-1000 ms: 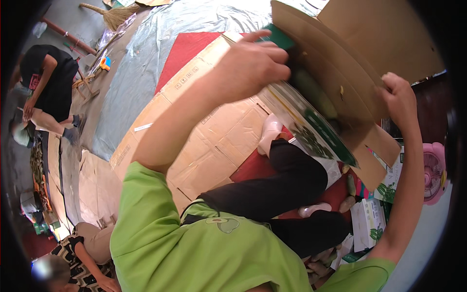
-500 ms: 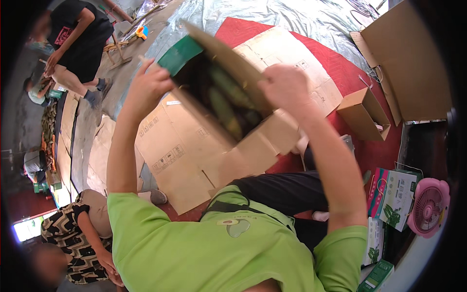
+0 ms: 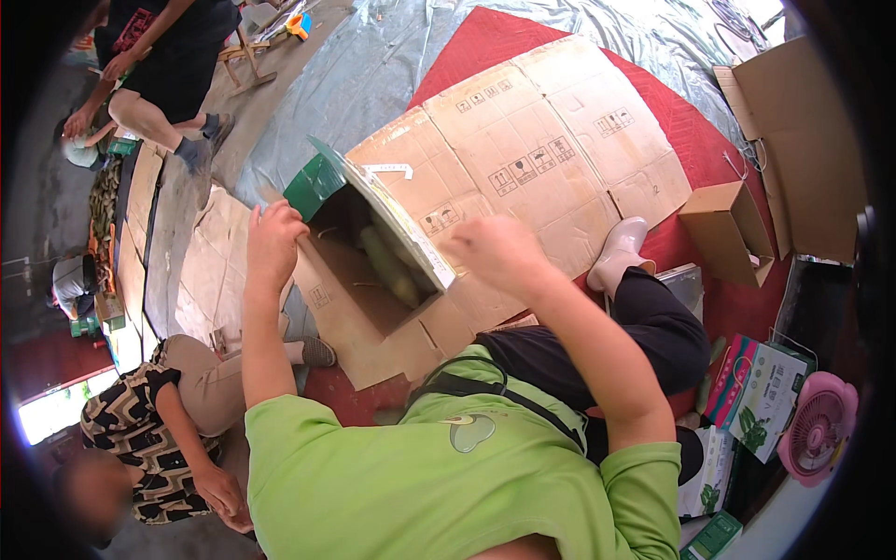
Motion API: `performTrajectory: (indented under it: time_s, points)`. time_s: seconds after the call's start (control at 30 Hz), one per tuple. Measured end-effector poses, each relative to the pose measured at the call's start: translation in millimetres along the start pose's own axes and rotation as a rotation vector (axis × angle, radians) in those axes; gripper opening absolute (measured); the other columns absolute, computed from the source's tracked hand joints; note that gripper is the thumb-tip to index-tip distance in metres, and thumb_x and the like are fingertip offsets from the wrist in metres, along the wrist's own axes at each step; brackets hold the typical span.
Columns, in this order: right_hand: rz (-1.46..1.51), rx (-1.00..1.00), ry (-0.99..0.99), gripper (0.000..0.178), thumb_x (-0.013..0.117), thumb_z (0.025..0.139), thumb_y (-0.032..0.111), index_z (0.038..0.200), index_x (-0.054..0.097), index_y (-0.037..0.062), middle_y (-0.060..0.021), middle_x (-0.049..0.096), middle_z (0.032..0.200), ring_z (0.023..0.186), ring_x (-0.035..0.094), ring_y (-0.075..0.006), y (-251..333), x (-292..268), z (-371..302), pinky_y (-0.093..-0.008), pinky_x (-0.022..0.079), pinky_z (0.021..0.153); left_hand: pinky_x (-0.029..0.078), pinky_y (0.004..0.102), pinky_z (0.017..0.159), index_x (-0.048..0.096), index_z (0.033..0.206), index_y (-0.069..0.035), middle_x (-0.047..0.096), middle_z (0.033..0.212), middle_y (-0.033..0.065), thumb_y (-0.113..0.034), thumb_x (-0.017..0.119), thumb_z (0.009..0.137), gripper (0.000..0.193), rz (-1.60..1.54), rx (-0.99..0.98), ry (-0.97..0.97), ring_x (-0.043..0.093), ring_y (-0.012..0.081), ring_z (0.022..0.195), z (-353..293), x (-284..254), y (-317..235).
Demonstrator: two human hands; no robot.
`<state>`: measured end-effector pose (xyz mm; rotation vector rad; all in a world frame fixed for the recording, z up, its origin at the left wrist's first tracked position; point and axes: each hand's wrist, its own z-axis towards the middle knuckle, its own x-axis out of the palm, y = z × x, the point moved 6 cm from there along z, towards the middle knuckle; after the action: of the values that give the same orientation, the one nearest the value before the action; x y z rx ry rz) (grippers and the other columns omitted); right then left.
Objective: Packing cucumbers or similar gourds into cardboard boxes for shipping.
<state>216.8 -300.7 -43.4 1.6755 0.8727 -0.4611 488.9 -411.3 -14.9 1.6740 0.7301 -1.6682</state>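
Note:
An open cardboard box (image 3: 350,297) with several long, pale-green vegetables (image 3: 390,266) inside is tilted over the flat cardboard sheet. Their exact kind is too dim to tell. A green flap (image 3: 315,189) stands up at its far end. My left hand (image 3: 277,241) grips the raised left flap, its fingers over the upper edge. Just beyond the right-hand flap (image 3: 403,224), my right hand (image 3: 499,257) hovers with curled fingers, slightly blurred; whatever it may hold is hidden from view.
Under the box lies a flattened cardboard sheet (image 3: 560,121) on red matting (image 3: 476,51). At right are a small open carton (image 3: 723,229), a large cardboard piece (image 3: 807,140), printed boxes (image 3: 761,392) and a pink fan (image 3: 819,429). Co-workers sit at lower left and stand at upper left.
The box has come down and left from its raised position, more upright now. My right hand has come away from its flap; my left still grips it. The whole view has shifted.

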Motion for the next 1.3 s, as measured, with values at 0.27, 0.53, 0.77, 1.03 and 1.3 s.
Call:
performTrajectory:
  time_s: [0.27, 0.53, 0.77, 1.03, 1.3]
  points:
    - [0.321, 0.112, -0.324, 0.017, 0.064, 0.084, 0.016, 0.089, 0.068, 0.0003, -0.0169, 0.067, 0.079, 0.074, 0.066, -0.0268, -79.4, -83.3, -82.9, -0.0350, 0.049, 0.067, 0.033, 0.0525, 0.103, 0.068, 0.093, -0.011, 0.065, 0.095, 0.0026, -0.006, 0.061, 0.081, 0.015, -0.144, 0.144, -0.319, 0.060, 0.0244, 0.107, 44.5, -53.5, -117.8]
    - [0.521, 0.218, -0.681, 0.014, 0.064, 0.087, 0.010, 0.093, 0.068, -0.0023, -0.0035, 0.065, 0.075, 0.070, 0.058, -0.0088, -132.7, -157.1, -212.8, -0.0248, 0.046, 0.065, 0.044, 0.0510, 0.088, 0.069, 0.096, -0.014, 0.065, 0.101, 0.0057, -0.028, 0.072, 0.078, 0.024, -0.113, 0.502, 0.368, 0.060, 0.0269, 0.102, 91.7, 70.2, -315.8]
    - [0.516, 0.483, -1.100, 0.012, 0.064, 0.089, 0.008, 0.096, 0.068, -0.0002, 0.0023, 0.061, 0.077, 0.072, 0.053, -0.0035, -186.4, -170.1, -380.4, -0.0203, 0.042, 0.064, 0.040, 0.0705, 0.092, 0.065, 0.119, -0.016, 0.061, 0.127, 0.0051, -0.039, 0.081, 0.069, 0.057, 0.331, 0.472, 1.096, 0.057, 0.0302, 0.118, 79.0, 246.3, -356.4]
    - [0.531, 0.883, -1.463, 0.012, 0.063, 0.088, 0.011, 0.092, 0.067, 0.0005, 0.0013, 0.062, 0.074, 0.068, 0.055, -0.0066, -228.5, -82.5, -565.2, -0.0233, 0.044, 0.062, 0.036, 0.0721, 0.096, 0.055, 0.132, -0.019, 0.053, 0.137, 0.0035, -0.039, 0.081, 0.070, 0.070, 0.943, 0.457, 1.445, 0.048, 0.0297, 0.128, -20.1, 313.4, -205.1]
    - [0.240, 1.245, -1.525, 0.017, 0.067, 0.081, 0.023, 0.086, 0.070, 0.0064, -0.0089, 0.067, 0.069, 0.065, 0.066, -0.0197, -265.2, 10.4, -655.9, -0.0328, 0.050, 0.063, 0.032, 0.0756, 0.095, 0.038, 0.142, -0.018, 0.036, 0.150, 0.0038, -0.028, 0.075, 0.076, 0.076, 0.579, 0.514, 1.275, 0.033, 0.0311, 0.138, -24.5, 288.3, -194.4]
